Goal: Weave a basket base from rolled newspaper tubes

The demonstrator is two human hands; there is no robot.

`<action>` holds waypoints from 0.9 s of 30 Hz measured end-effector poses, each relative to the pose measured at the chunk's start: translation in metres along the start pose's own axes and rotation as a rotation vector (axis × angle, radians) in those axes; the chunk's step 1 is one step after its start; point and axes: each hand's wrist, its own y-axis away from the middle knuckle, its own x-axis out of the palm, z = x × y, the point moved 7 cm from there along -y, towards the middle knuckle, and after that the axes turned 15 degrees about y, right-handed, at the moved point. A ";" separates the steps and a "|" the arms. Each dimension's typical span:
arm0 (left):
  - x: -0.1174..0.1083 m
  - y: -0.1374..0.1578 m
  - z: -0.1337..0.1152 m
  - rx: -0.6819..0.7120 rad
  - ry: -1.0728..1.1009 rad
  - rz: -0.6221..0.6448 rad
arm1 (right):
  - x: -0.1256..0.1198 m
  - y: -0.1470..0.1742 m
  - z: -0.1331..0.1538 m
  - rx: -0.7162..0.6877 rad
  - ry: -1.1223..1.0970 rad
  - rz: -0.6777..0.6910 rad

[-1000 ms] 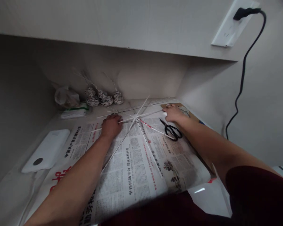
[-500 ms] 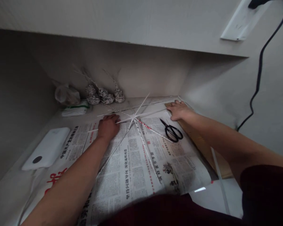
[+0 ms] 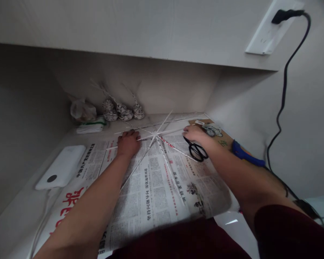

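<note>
Thin rolled-paper sticks cross in a star [image 3: 156,135] on a spread newspaper [image 3: 159,187]. My left hand [image 3: 129,144] lies palm down at the star's left, its fingers resting over one stick. At the star's right, the fingers of my right hand [image 3: 193,133] are drawn together at a stick reaching out from the centre; the fingertips are partly hidden. Just below that hand lie black-handled scissors [image 3: 197,151], their blades pointing up and left. One stick with red marks [image 3: 167,144] runs from the centre towards the scissors.
Several small woven paper gourds [image 3: 124,112] stand at the back wall beside a plastic bag [image 3: 83,110] and a white packet [image 3: 91,126]. A white power bank [image 3: 61,167] with a cable lies left. Brown cardboard [image 3: 226,138] and a blue-handled tool [image 3: 247,154] are at right.
My right hand has left the cardboard edge and moved left to the stick, fingers closing. The blue-handled tool now shows beyond my right arm. My left hand stays by the star.
</note>
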 end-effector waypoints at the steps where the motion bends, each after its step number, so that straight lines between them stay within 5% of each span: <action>1: 0.000 -0.001 0.000 -0.001 -0.003 0.001 | 0.002 0.003 0.006 0.011 -0.005 -0.019; 11: 0.006 -0.008 0.001 -0.019 0.007 -0.017 | 0.010 0.005 0.015 0.043 -0.093 -0.084; 18: 0.004 -0.006 -0.001 -0.035 -0.010 0.002 | -0.019 0.015 0.033 0.149 -0.178 -0.108; 23: 0.001 -0.002 -0.001 -0.037 -0.014 -0.001 | -0.049 0.057 0.084 -0.080 -0.378 -0.558; 27: -0.001 -0.001 0.002 -0.028 0.007 0.019 | -0.042 0.072 0.117 -0.331 -0.404 -0.626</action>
